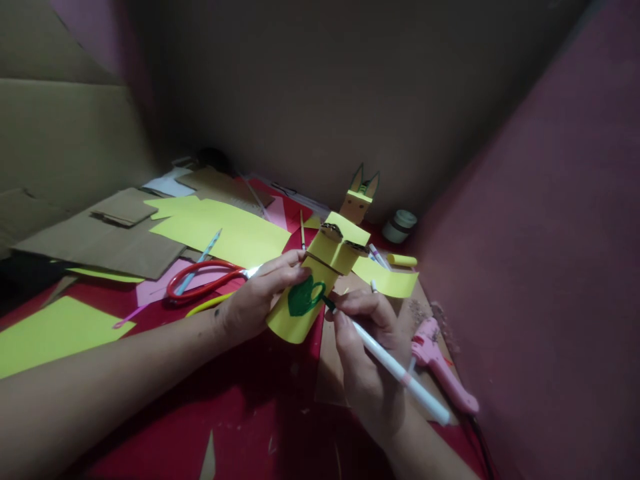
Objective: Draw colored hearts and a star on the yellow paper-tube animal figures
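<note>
Two hands engaged, right hand (370, 353) closed around white marker (400, 378), tip pointing up-left onto green heart (304, 297), left hand (257, 297) clamped on yellow paper tube (286, 325), long axis lower-left to upper-right, pink glue gun (440, 367) right of grip, red scissors (200, 280) beyond left grip.

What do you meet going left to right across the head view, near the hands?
yellow-green sheet → red scissors → left hand → yellow paper tube → right hand holding a marker → pink glue gun

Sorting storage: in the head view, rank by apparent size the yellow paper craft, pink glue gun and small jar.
1. yellow paper craft
2. pink glue gun
3. small jar, farthest back, so unsure
</note>
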A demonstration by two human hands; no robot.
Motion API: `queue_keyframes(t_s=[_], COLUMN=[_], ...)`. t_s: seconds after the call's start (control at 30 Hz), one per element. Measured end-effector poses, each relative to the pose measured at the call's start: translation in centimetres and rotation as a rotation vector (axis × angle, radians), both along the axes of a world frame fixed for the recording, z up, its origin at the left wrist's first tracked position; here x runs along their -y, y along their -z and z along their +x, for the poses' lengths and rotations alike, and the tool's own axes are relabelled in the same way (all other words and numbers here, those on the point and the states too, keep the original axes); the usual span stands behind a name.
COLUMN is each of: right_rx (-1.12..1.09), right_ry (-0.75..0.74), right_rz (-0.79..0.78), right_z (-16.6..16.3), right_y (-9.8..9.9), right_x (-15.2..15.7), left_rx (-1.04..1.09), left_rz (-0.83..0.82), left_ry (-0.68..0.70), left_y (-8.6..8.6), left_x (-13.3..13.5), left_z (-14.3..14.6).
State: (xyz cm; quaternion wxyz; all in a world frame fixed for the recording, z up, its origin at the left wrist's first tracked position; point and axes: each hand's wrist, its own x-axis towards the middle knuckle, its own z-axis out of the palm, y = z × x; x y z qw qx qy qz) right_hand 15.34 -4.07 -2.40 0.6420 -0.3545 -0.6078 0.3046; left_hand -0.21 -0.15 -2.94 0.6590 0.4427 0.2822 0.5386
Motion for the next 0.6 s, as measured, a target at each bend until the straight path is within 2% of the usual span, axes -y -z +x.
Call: queue_keyframes(t_s=[0.2,0.4,0.6], right_rx=[-0.030,0.056,-0.023], right_ry=[0.014,0.001,-0.009], right_rz=[-0.030,-0.005,-0.009], right_z=[-0.14,-0.07,-0.10], right_y=[-0.11,-0.27,-0.01], right_x=[0.15,0.22,0.10], left_rx=[-0.006,0.024,0.021], left_rz=[0.013,-0.011,0.016], left_ry=[0.008,0.034,0.020], left_y=[0.29,0.31,0.12], left_x=[-0.19,-0.05,-0.05], left_z=[-0.06,0.00,0.14])
